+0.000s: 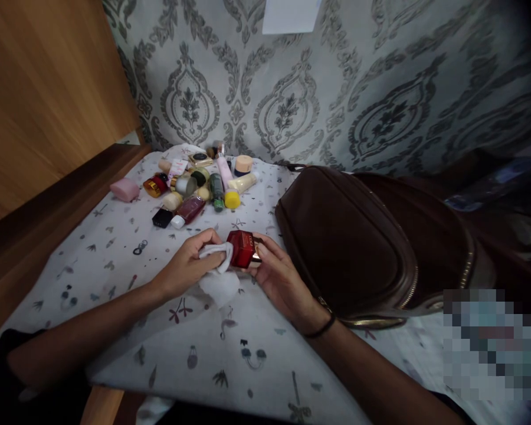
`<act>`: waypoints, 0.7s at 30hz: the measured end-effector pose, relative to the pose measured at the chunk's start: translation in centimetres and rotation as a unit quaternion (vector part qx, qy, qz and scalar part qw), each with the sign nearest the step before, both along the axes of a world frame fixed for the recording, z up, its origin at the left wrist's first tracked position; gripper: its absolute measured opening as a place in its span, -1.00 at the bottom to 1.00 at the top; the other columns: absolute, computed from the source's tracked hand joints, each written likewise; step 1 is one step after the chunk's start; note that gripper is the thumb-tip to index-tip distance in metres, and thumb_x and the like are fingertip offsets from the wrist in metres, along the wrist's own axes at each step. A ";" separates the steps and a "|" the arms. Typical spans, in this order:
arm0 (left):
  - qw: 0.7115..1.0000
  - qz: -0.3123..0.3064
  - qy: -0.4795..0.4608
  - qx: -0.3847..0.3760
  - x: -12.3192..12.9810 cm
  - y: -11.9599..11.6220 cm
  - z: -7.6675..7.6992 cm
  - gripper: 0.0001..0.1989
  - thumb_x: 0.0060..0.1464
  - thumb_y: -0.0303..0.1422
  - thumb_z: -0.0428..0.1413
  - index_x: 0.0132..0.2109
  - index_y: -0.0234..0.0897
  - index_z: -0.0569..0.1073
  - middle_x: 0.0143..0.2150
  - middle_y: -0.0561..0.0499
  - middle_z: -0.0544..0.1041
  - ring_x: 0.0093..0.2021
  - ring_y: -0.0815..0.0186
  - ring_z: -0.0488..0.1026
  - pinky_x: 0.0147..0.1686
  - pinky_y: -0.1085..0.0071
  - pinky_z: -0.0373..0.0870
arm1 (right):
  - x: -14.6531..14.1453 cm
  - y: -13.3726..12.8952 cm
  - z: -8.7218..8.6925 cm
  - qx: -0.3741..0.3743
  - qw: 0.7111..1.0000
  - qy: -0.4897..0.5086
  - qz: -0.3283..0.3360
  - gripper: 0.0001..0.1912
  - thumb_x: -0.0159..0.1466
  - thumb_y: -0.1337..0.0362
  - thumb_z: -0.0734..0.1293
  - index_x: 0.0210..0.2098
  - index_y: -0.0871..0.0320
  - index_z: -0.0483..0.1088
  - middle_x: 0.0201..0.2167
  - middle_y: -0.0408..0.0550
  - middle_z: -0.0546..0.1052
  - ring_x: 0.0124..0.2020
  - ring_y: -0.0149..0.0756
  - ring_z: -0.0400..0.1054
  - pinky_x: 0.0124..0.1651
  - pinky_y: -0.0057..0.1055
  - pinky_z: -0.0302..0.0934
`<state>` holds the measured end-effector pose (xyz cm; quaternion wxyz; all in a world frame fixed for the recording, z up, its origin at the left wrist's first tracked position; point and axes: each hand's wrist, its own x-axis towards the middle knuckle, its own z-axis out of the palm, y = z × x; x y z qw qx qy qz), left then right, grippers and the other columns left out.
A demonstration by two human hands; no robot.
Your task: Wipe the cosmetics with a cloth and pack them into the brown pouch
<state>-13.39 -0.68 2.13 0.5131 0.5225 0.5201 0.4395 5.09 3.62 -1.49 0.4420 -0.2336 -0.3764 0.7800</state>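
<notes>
My right hand point(281, 277) grips a small red bottle point(242, 249) by its gold-coloured end, above the patterned cloth. Thumb and fingers of my left hand point(192, 262) are closed on a white cloth point(219, 280), which touches the bottle's left side and hangs down below the fingers. Beyond both hands lies a group of bottles, tubes and jars, among them a green bottle point(216, 192), a yellow-capped tube point(232, 199), a dark red bottle with a white cap point(189, 211) and a pink item point(124, 189).
A dark brown leather bag point(345, 236) stands close to the right of my right hand. The table has a printed white cloth point(159, 354). Wooden furniture point(48, 88) borders the left, and a patterned wall point(287, 106) rises behind.
</notes>
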 end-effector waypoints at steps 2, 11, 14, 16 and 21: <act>1.000 -0.003 -0.003 0.004 0.1 -0.1 0.0 -0.77 0.10 -0.22 0.16 -0.31 -0.24 0.30 -0.48 0.20 0.29 -0.56 0.50 0.17 -0.57 0.60 0.12 | 0.1 -0.1 0.1 0.006 1.000 -0.010 -0.004 -0.66 0.19 0.17 0.49 -0.05 0.03 0.49 -0.03 -0.09 0.57 -0.12 -0.31 0.48 -0.06 -0.38 0.38; 0.999 0.038 -0.012 0.012 0.0 -0.2 0.1 -0.73 0.11 -0.14 0.16 -0.26 -0.24 0.34 -0.44 0.16 0.35 -0.52 0.45 0.24 -0.53 0.56 0.18 | 0.5 -0.1 0.3 0.098 0.988 -0.118 -0.018 -0.54 0.20 0.09 0.48 0.07 0.02 0.45 0.06 -0.01 0.54 0.06 -0.21 0.42 0.11 -0.25 0.33; 0.998 0.061 0.009 0.002 -0.2 -0.1 0.0 -0.69 0.08 -0.10 0.18 -0.27 -0.24 0.34 -0.46 0.16 0.35 -0.51 0.43 0.26 -0.51 0.54 0.21 | 0.7 -0.2 0.6 0.168 0.973 -0.154 -0.021 -0.53 0.21 0.09 0.47 0.09 0.03 0.44 0.06 -0.01 0.53 0.03 -0.21 0.43 0.13 -0.22 0.32; 0.997 0.071 0.018 -0.007 -0.4 0.0 -0.3 -0.67 0.06 -0.07 0.18 -0.25 -0.23 0.34 -0.45 0.14 0.38 -0.52 0.41 0.29 -0.52 0.52 0.24 | 0.8 -0.6 1.1 0.228 0.959 -0.169 -0.023 -0.52 0.22 0.10 0.45 0.11 0.03 0.42 0.06 0.01 0.50 0.00 -0.22 0.43 0.12 -0.22 0.32; 0.997 0.037 0.064 0.036 -0.7 0.6 -1.5 -0.65 0.05 -0.06 0.20 -0.18 -0.22 0.40 -0.22 -0.01 0.56 -0.25 0.20 0.50 -0.23 0.33 0.45 | 2.8 -2.3 4.5 0.393 0.896 -0.193 -0.075 -0.49 0.26 0.19 0.42 0.19 0.03 0.37 -0.03 0.00 0.46 -0.05 -0.25 0.40 0.02 -0.29 0.35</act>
